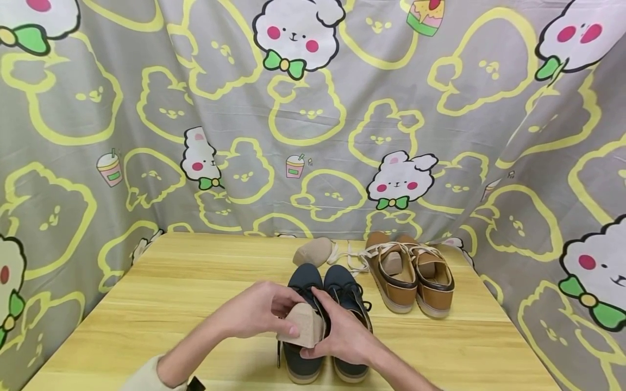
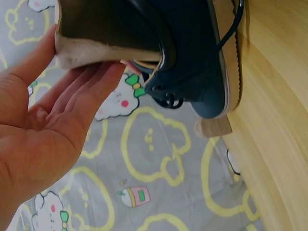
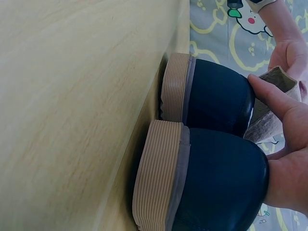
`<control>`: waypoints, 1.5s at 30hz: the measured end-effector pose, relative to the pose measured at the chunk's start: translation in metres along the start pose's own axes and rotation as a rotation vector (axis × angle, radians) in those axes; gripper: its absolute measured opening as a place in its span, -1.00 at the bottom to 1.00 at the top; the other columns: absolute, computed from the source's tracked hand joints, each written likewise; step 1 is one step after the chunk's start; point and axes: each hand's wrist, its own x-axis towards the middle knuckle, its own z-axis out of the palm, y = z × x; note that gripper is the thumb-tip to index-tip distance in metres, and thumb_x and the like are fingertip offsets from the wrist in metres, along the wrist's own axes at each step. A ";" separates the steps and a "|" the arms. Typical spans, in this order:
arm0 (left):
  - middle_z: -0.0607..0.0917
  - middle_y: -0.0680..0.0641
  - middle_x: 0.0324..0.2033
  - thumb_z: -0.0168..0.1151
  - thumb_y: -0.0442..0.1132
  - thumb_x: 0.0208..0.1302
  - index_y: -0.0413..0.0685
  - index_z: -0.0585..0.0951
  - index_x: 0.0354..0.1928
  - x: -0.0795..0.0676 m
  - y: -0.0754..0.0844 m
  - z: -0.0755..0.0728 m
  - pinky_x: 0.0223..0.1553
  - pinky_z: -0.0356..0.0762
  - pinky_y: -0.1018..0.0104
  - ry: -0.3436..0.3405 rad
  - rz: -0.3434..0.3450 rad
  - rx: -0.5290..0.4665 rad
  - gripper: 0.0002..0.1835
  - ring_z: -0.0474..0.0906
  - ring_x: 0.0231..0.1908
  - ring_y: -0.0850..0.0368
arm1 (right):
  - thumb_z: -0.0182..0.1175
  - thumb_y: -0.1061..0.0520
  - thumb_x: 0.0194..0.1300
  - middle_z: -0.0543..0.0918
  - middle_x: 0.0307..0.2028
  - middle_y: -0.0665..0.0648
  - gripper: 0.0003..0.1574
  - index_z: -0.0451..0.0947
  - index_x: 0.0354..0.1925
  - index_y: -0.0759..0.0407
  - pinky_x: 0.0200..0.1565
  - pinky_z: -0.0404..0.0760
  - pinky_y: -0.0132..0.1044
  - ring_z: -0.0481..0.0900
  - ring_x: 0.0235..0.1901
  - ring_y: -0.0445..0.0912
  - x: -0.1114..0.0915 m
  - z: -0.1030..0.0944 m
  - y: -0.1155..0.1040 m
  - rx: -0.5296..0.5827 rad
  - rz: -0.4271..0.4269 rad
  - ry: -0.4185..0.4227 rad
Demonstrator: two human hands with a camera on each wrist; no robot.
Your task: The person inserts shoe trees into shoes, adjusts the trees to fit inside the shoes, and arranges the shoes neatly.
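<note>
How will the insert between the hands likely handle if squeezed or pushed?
Probably light for its size: the insert looks hollow in the right wrist view. Likely stiff, judging by its crisp edges, though its thin rim might dent. Its flat faces suggest it won't roll easily.

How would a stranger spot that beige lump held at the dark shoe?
On the wooden table, the navy shoes stand left of the brown shoes. At the left navy shoe's opening is a beige insert, rounded on top, pinched in the person's left hand. A similar piece lies beyond the navy toes and others sit inside the brown shoes; only this one is held.
</note>
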 end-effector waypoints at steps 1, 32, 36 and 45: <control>0.79 0.08 -0.10 0.53 -0.14 0.15 -0.02 0.71 0.05 -0.002 0.000 -0.001 0.05 0.63 0.37 -0.009 -0.003 -0.008 -0.60 0.73 -0.05 0.26 | 0.62 -0.32 -0.16 0.22 0.54 0.21 0.55 0.01 0.61 0.00 0.31 0.36 0.26 0.31 0.44 0.18 0.000 0.000 0.000 -0.004 0.000 0.001; 0.47 -0.25 0.38 0.53 0.28 0.01 -0.14 0.38 0.46 0.003 -0.034 0.009 0.33 0.39 -0.15 0.065 -0.164 0.217 0.06 0.41 0.39 -0.14 | 0.60 -0.33 -0.11 0.16 0.57 0.08 0.52 -0.02 0.62 -0.08 0.34 0.30 0.30 0.20 0.51 0.18 0.000 -0.007 0.005 -0.048 -0.036 -0.077; 0.52 -0.21 0.35 0.52 0.31 0.00 -0.11 0.37 0.47 0.005 -0.038 0.012 0.32 0.42 -0.13 0.080 -0.168 0.216 0.07 0.44 0.37 -0.11 | 0.60 -0.33 -0.11 0.15 0.57 0.09 0.53 -0.03 0.62 -0.07 0.34 0.29 0.32 0.19 0.51 0.19 -0.001 -0.007 0.005 -0.053 -0.030 -0.076; 0.56 -0.21 0.31 0.52 0.31 0.00 -0.12 0.45 0.41 0.009 -0.043 0.016 0.25 0.49 -0.13 0.128 -0.149 0.238 0.01 0.50 0.31 -0.12 | 0.60 -0.31 -0.09 0.14 0.58 0.10 0.52 -0.03 0.63 -0.05 0.34 0.27 0.36 0.16 0.52 0.21 -0.001 -0.007 0.005 -0.032 -0.025 -0.079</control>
